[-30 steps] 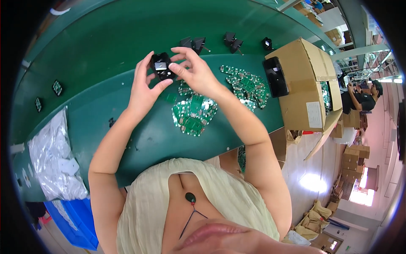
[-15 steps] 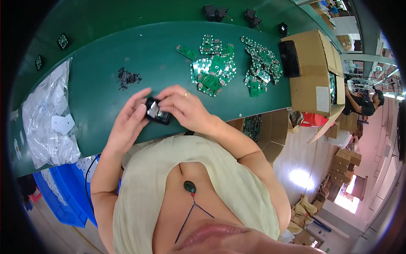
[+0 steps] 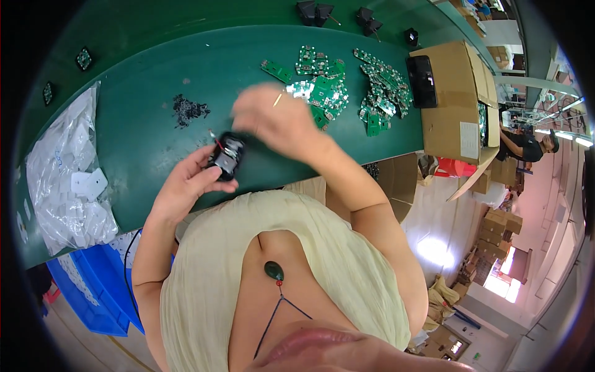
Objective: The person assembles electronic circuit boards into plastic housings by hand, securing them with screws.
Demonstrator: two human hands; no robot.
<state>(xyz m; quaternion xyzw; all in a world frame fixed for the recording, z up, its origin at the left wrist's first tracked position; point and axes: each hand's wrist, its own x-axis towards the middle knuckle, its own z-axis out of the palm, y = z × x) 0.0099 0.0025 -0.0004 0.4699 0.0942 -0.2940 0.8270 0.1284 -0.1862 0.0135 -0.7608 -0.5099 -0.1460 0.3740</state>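
My left hand grips a small black plastic housing, its open side facing up. Inside it shows a silvery block, and a thin red wire sticks out at its far end. My right hand, smeared by motion, is just beyond and to the right of the housing; whether it holds anything does not show. Past the housing to the left lies a heap of tiny black pieces. Green circuit boards form one pile beyond my right hand, and more circuit boards form another farther right.
A clear plastic bag of white parts lies at the left, above a blue bin. At the right stand a cardboard box and a black phone-like slab. Black housings sit at the back. A co-worker is far right.
My right hand has left the housing and moved up and to the right. The housing has turned in my left hand, and its red wire now shows.
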